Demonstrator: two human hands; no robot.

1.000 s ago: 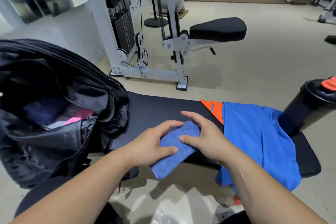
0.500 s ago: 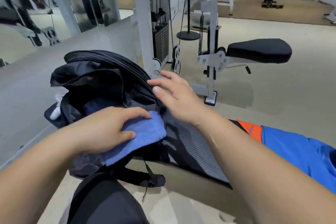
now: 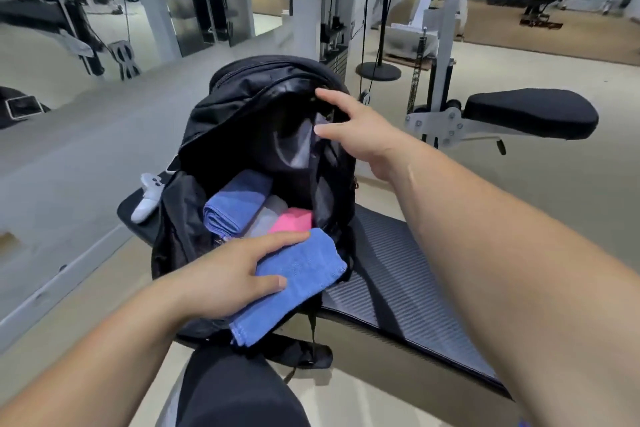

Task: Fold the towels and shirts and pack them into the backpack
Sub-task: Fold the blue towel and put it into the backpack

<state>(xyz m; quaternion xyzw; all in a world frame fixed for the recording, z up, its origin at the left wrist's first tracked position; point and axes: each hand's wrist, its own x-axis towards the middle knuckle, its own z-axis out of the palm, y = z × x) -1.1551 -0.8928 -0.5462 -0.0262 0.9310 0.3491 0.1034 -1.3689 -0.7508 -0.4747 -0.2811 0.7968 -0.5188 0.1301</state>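
A black backpack (image 3: 242,121) stands open on the black gym bench (image 3: 401,281). Inside it lie a folded blue towel (image 3: 235,204), a pale folded cloth (image 3: 268,218) and a pink folded cloth (image 3: 292,221). My left hand (image 3: 228,274) holds another folded blue towel (image 3: 301,281) at the front lip of the opening, thumb on top and fingers beneath. My right hand (image 3: 356,128) grips the right edge of the backpack's opening and holds it apart. No shirt is in view.
A white controller (image 3: 147,198) lies on the bench's left end beside the backpack. Behind stands a white cable machine (image 3: 311,10) with a black padded seat (image 3: 530,113). My dark-clothed knee (image 3: 235,392) is below the bench edge. Beige floor surrounds the bench.
My left hand carried the folded blue towel from the bench leftward to the backpack's opening. My right hand left the towel and took hold of the backpack's right edge. The view swung left.
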